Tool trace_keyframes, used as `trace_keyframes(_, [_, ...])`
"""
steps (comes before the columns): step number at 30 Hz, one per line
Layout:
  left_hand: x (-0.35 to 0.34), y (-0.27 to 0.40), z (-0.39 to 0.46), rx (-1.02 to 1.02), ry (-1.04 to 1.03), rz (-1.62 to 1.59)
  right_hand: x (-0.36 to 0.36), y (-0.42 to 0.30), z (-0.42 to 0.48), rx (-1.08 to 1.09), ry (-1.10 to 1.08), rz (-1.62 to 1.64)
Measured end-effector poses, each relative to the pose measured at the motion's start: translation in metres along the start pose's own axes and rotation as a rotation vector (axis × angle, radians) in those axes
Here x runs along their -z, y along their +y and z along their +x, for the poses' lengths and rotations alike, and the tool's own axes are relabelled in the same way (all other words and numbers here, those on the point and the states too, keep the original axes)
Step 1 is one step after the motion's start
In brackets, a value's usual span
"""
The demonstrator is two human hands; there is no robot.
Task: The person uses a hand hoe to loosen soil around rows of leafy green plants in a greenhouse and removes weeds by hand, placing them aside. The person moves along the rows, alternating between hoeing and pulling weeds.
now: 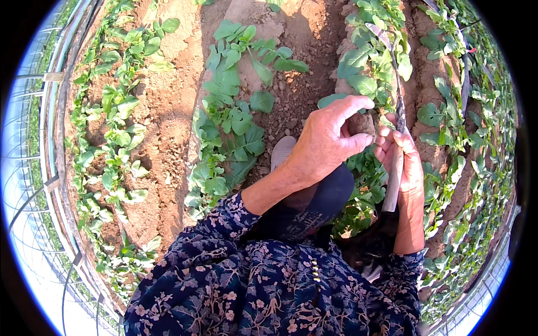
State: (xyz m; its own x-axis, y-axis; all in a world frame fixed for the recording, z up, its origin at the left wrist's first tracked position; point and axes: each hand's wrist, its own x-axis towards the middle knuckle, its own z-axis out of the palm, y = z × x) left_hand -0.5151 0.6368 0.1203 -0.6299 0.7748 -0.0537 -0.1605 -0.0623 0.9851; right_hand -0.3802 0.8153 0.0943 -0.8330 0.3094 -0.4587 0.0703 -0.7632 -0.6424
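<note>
My left hand holds a brown clod of soil between its thumb and fingers, in front of my right knee. Close on its right, my right hand is closed around the wooden handle of a hand hoe. The hoe's dark metal shank points away from me and ends in a thin curved blade, which lies over the green leaves of a crop row. The fingertips of both hands are near each other by the clod; whether the right ones touch it I cannot tell.
Leafy rows run lengthwise on soil ridges, with crumbly furrows between them. A light shoe stands in the furrow beside the middle row. Pipes and a film wall edge the far left, and more rows grow at right.
</note>
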Motion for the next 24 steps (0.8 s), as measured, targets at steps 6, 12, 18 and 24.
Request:
trace_keyframes(6, [-0.060,-0.023,0.033,-0.455,0.021,0.528,-0.004,-0.018,-0.015,0.164,0.032,0.020])
trace_keyframes(12, [-0.083,-0.034,0.027,-0.477,0.038,0.548,0.023,-0.023,-0.018,0.139,0.046,-0.066])
trace_keyframes(18, [-0.085,-0.029,0.011,-0.478,0.117,0.527,0.035,-0.025,-0.014,0.024,0.126,0.121])
trace_keyframes(24, [-0.087,-0.021,-0.005,-0.553,0.044,0.657,0.044,-0.049,-0.015,0.100,-0.012,0.275])
